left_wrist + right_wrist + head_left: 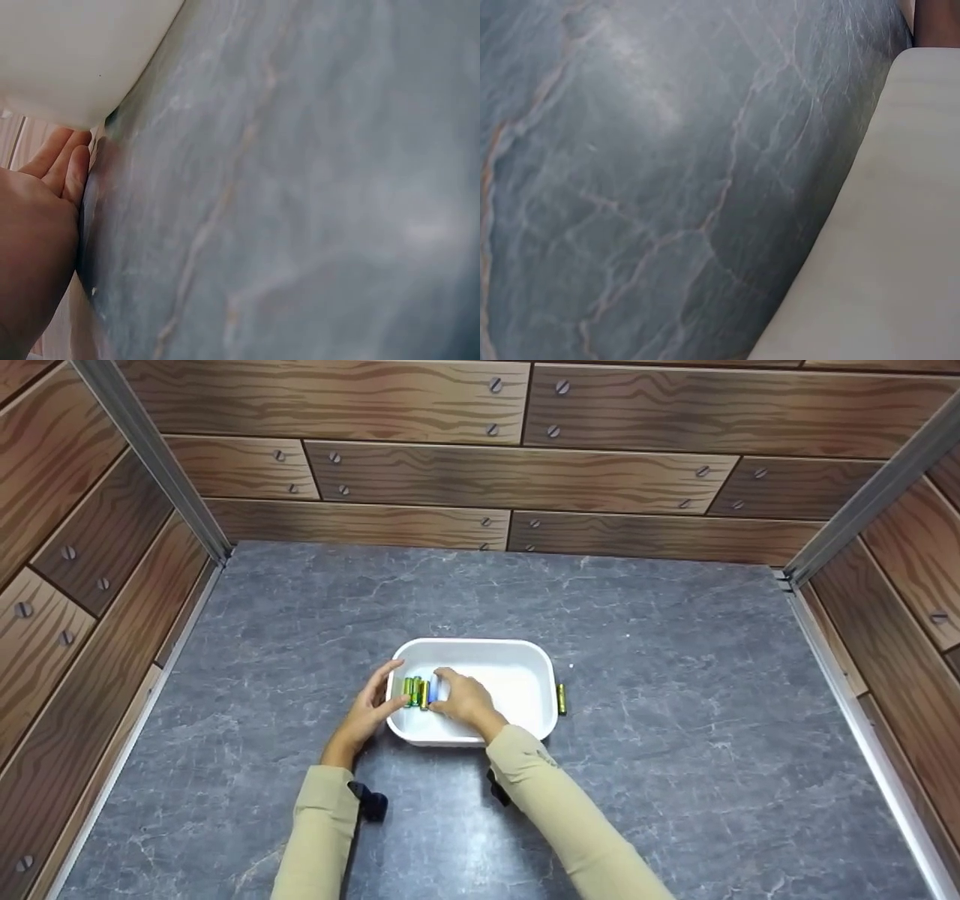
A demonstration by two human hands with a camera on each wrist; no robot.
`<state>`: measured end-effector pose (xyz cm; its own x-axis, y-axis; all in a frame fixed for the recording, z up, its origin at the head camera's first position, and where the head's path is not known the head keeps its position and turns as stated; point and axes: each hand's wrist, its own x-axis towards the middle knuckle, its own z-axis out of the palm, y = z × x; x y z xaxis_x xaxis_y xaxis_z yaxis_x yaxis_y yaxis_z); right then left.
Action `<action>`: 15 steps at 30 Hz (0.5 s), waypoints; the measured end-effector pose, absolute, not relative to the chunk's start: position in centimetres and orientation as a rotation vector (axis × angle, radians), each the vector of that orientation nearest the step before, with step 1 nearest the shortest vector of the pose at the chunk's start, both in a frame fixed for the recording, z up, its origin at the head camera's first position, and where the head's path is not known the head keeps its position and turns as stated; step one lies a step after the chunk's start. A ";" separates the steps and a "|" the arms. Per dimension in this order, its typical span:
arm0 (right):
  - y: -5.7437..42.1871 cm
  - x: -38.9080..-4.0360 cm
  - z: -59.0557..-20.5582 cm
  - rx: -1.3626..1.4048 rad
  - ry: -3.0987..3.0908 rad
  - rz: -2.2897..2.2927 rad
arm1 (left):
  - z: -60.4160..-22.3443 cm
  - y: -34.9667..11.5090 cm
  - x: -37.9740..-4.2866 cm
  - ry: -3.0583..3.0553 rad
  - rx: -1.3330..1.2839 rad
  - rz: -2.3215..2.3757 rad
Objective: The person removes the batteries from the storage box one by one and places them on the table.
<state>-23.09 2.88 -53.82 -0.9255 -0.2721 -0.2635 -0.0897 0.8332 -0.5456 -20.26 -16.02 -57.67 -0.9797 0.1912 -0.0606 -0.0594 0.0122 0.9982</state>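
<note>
- white tub (pixel 517 660) sits mid-table on the grey marbled top (pixel 675 697), a cluster of green-and-gold batteries (pixel 415 692) lying at its left end.
- right hand (pixel 459 699) is down inside the tub, fingers curled around a blue-white battery (pixel 436 688) right beside that cluster.
- left hand (pixel 373 706) rests against the tub's left rim, fingers relaxed, thumb at the edge; the left wrist view shows its fingers (pixel 64 161) straight beside the tub wall.
- 1 lone battery (pixel 561 699) lies on the table, just outside the tub's right wall.
- wood-plank panels (pixel 487 472) wall in the table.
</note>
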 end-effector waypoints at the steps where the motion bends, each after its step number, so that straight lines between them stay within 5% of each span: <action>1: 2.9 -23.1 -53.8 -0.274 2.682 -0.773 | -57.7 -16.0 -20.3 2.094 0.135 2.092; 15: 3.3 -23.0 -52.8 -0.327 2.664 -0.802 | -57.7 -16.0 -20.4 2.092 0.134 2.099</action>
